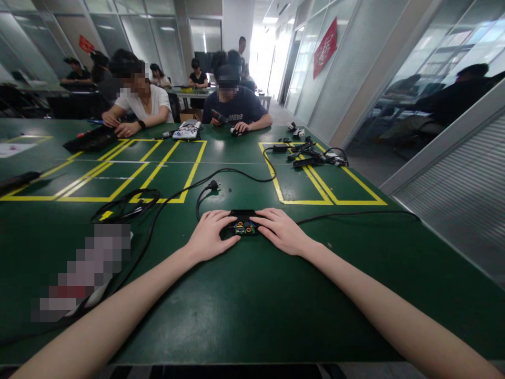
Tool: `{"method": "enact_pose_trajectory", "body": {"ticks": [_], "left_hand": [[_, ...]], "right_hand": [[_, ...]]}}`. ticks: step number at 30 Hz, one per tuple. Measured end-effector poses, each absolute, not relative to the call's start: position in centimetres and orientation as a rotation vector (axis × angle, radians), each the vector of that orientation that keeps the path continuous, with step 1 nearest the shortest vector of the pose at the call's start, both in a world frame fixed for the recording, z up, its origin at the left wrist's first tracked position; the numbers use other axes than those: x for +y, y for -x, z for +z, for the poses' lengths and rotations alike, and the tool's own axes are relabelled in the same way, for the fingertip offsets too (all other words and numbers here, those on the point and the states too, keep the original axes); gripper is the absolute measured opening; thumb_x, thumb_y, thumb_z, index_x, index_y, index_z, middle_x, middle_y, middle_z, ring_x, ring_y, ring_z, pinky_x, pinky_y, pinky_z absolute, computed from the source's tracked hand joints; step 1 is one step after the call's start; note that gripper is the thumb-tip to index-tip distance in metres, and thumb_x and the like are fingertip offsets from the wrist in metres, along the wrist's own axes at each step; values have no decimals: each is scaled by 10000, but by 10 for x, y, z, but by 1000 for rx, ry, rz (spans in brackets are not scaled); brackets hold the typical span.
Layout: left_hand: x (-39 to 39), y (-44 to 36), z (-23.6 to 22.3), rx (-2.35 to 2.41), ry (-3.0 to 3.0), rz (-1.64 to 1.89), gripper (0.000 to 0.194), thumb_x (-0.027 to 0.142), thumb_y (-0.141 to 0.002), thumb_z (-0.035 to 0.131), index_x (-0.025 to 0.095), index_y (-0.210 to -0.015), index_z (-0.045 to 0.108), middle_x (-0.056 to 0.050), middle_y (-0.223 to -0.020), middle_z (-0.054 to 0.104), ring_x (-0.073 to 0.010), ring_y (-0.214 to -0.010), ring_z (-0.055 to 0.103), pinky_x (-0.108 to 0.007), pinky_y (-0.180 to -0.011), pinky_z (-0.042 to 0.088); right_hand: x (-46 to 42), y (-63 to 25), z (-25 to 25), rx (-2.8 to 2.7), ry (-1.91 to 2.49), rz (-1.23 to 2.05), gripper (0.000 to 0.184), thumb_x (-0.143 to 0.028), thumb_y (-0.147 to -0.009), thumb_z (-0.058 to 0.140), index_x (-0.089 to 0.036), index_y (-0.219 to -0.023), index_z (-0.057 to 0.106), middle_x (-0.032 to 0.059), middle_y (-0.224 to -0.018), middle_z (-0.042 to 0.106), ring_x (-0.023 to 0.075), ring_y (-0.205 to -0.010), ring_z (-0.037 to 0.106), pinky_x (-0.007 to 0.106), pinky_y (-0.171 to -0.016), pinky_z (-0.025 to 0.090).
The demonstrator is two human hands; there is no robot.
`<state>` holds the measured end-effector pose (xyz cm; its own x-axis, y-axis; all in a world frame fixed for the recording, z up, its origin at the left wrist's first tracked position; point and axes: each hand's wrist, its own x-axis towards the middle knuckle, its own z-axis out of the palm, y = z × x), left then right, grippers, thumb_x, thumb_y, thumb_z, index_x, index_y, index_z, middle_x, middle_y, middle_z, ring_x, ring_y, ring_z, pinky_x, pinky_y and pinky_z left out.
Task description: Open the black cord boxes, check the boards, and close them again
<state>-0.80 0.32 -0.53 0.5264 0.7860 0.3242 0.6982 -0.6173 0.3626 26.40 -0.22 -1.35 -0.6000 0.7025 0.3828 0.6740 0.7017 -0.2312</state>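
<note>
An opened black power adapter point(244, 232) lies on the green table in front of me, its circuit board with copper-coloured coils and wires facing up. My left hand point(211, 235) grips its left side, thumb along the near edge and fingers over the far edge. From the right, my right hand point(282, 231) holds it, with fingers reaching over the board and the far rim. A short black cord with a mains plug point(213, 185) curves away beyond my left hand. Another black cable point(355, 213) runs off to the right. My fingers partly hide the adapter's sides.
A coiled black cable point(132, 206) and a blurred power strip point(84, 276) lie at left. Several adapters and cords point(311, 155) sit at the back right. Yellow tape point(185, 195) marks the table point(236, 316). Two people point(236, 108) work across it, one holding a dark tool.
</note>
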Motion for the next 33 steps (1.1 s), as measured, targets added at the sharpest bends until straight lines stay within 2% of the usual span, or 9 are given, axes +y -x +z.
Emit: {"method": "enact_pose_trajectory", "body": {"ticks": [6, 11, 14, 17, 19, 24, 28, 33], "left_hand": [[3, 10, -7, 1194, -2592, 799, 420, 378, -849, 787, 197, -1225, 743, -142, -1351, 681, -325, -1255, 637, -533, -1103, 508], [0, 10, -8, 1145, -2519, 844, 380, 353, -861, 763, 183, -1201, 741, -135, -1422, 617, -313, -1293, 633, -463, -1095, 558], [0, 10, -9, 1103, -2485, 868, 387, 323, -861, 754, 180, -1219, 722, -136, -1439, 596, -314, -1315, 624, -456, -1100, 564], [1, 11, -10, 1050, -2459, 899, 450, 280, -858, 754, 192, -1292, 675, -141, -1450, 580, -310, -1325, 617, -468, -1121, 551], [1, 11, -10, 1008, -2447, 927, 496, 251, -858, 750, 219, -1341, 640, -135, -1460, 568, -305, -1346, 599, -477, -1140, 535], [-1, 10, -7, 968, -2385, 978, 584, 203, -844, 752, 278, -1400, 587, -104, -1441, 564, -293, -1342, 595, -462, -1124, 553], [-2, 9, -6, 953, -2305, 988, 621, 179, -827, 757, 290, -1404, 555, -89, -1418, 554, -271, -1260, 636, -434, -1042, 606], [-2, 9, -6, 928, -2255, 1006, 771, 148, -815, 756, 331, -1502, 458, -78, -1416, 535, -240, -1208, 635, -407, -989, 623]], "right_hand": [[-4, -261, -15, -2273, 1029, 284, 312, -291, -1043, 515, -223, -1222, 760, 139, -1354, 673, 285, -1239, 645, 499, -1061, 541], [1, -251, -17, -1916, 1053, 643, 173, -277, -959, 632, -224, -1000, 792, 98, -1184, 714, 234, -1113, 699, 405, -975, 594], [4, -244, -21, -1680, 1068, 820, 162, -254, -866, 702, -212, -1012, 759, 75, -1103, 720, 195, -970, 723, 345, -860, 623], [6, -240, -24, -1535, 1087, 915, 343, -232, -798, 731, -218, -1141, 725, 61, -1058, 747, 171, -870, 723, 311, -776, 621], [7, -239, -24, -1485, 1106, 944, 392, -246, -778, 743, -211, -1168, 730, 64, -1017, 768, 180, -858, 728, 318, -771, 620], [4, -239, -21, -1401, 1165, 1081, 346, -351, -775, 764, -189, -1080, 777, 62, -866, 787, 225, -786, 760, 372, -750, 647], [1, -238, -18, -1375, 1147, 1130, 377, -373, -752, 796, -187, -1079, 774, 63, -874, 793, 241, -809, 775, 393, -784, 663], [0, -237, -18, -1347, 1128, 1150, 361, -355, -733, 807, -185, -1049, 763, 56, -868, 792, 233, -809, 781, 394, -821, 666]]}}
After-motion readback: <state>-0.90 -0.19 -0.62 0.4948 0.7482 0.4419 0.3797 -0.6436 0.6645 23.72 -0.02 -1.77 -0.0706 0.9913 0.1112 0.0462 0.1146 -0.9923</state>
